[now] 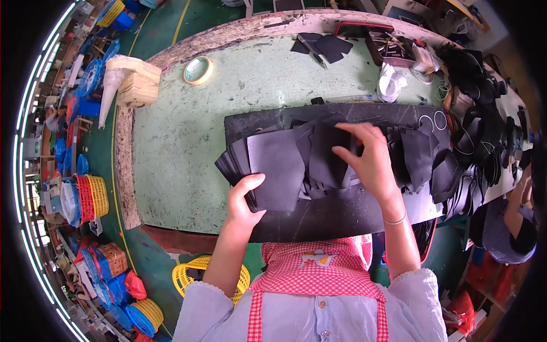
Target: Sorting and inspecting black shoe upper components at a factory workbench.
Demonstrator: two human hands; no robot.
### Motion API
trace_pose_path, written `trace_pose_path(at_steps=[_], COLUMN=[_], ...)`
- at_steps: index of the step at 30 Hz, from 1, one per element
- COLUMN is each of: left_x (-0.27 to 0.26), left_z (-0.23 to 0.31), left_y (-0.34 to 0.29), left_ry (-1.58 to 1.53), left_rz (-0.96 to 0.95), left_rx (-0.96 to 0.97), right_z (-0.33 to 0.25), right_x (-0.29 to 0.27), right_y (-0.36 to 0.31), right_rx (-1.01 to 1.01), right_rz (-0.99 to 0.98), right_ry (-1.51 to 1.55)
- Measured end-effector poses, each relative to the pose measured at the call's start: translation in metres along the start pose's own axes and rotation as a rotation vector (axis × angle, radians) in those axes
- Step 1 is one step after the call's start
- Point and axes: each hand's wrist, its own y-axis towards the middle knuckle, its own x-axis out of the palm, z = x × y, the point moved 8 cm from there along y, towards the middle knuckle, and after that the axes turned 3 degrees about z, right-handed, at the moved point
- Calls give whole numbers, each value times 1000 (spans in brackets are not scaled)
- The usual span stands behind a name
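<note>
My left hand [246, 199] grips a fanned stack of flat black pieces [276, 168], its thumb on top and its fingers underneath at the stack's left edge. They look like cut leather or fabric, but the material is unclear. My right hand [373, 162] hovers over or touches another black piece [327, 157] just right of the stack. Its thumb and forefinger are spread apart. More overlapping black pieces [416, 157] lie to the right of that hand. Beneath everything is a dark rectangular mat [342, 219] at the table's near edge.
The green-topped table [176, 148] carries a tape roll [198, 70], a wooden block [139, 82], a tool box [390, 48], a white bundle [391, 82] and black scraps [333, 47]. Black bundles [478, 125] crowd the right end. A yellow basket [185, 276] stands below; another person [510, 228] sits right.
</note>
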Motion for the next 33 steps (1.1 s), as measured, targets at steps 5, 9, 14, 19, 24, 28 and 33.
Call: trace_pose_path(at_steps=[5, 9, 14, 19, 24, 28, 33], left_x=[22, 27, 28, 35, 32, -3, -22], left_z=[-7, -14, -19, -14, -23, -4, -18], left_y=[3, 7, 6, 0, 0, -6, -5], left_ry=[100, 152, 129, 120, 11, 518, 27], left_rz=[55, 37, 4, -28, -70, -32, 110], left_rx=[33, 36, 5, 22, -63, 432, 26], right_z=[-39, -24, -35, -15, -20, -20, -21], right_x=[16, 27, 30, 36, 33, 33, 51], right_y=[-7, -15, -14, -20, -21, -23, -26], right_rx=[197, 271, 380, 445, 383, 408, 445], right_rz=[-102, -160, -188, -183, -194, -200, -111], right_ry=[538, 589, 851, 939, 926, 903, 1055])
